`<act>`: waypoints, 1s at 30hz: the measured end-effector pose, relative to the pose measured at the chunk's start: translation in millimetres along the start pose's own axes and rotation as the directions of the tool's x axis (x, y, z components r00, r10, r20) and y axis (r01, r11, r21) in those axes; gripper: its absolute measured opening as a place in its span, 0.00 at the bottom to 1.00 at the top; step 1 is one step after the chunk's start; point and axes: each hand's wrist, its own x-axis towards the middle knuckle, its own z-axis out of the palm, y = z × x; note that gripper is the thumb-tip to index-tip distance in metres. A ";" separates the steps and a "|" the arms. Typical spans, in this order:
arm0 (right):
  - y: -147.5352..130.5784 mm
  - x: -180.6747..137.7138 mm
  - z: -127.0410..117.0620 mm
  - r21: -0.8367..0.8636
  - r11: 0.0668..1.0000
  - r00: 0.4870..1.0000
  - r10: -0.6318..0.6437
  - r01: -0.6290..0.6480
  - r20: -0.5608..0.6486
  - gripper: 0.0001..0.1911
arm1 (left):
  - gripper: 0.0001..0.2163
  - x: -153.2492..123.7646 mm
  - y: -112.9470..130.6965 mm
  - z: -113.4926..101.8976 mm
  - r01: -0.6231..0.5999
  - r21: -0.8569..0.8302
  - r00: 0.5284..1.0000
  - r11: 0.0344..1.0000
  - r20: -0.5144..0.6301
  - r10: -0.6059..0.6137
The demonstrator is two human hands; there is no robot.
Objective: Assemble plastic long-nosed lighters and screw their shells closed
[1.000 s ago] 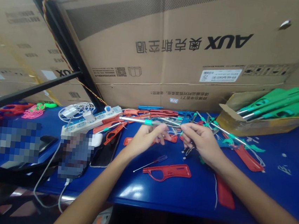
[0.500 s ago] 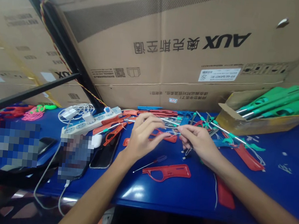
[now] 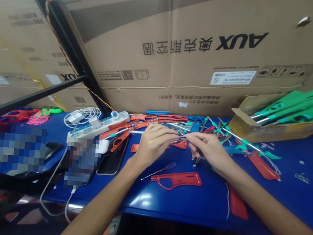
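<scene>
My left hand (image 3: 155,143) is closed around a slim metal tube (image 3: 136,132), whose end sticks out left of the knuckles. Right beside its fingertips, my right hand (image 3: 207,148) pinches a small piece with thin wires (image 3: 198,159) hanging below; the piece itself is mostly covered by fingers. Below them on the blue table lies a red lighter handle half (image 3: 178,180) with an open loop. A thin screwdriver (image 3: 158,171) with a clear handle rests just above it. Under my right forearm is another red handle piece (image 3: 238,205).
A cardboard box (image 3: 279,131) of green lighters (image 3: 298,112) stands at right. Several red, orange and teal lighter parts (image 3: 227,130) are piled behind my hands. At left are a power strip (image 3: 97,127), cables and phones (image 3: 112,159). Large cartons (image 3: 163,74) rise behind the table.
My left hand has gone from spread fingers to a closed grip, moving slightly right to meet my right fingertips. A metal tube now shows left of it. My right hand keeps its pinch.
</scene>
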 end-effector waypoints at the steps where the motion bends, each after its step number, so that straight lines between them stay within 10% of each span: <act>1: -0.4 0.2 -0.2 -0.007 1.000 1.000 -0.006 0.006 0.002 0.23 | 0.07 0.3 1.0 0.1 0.000 0.005 1.000 1.000 -0.009 0.000; 13: 0.3 -0.2 -5.6 -0.093 0.996 1.000 -0.002 0.004 0.018 0.20 | 0.08 -0.8 2.9 -3.2 0.118 -0.106 0.983 0.987 0.154 -0.101; 30: -5.1 -6.5 -10.8 -0.489 0.792 0.917 -0.397 0.365 0.042 0.12 | 0.10 -2.0 -0.1 -1.5 0.345 -0.101 0.914 0.933 0.264 -0.309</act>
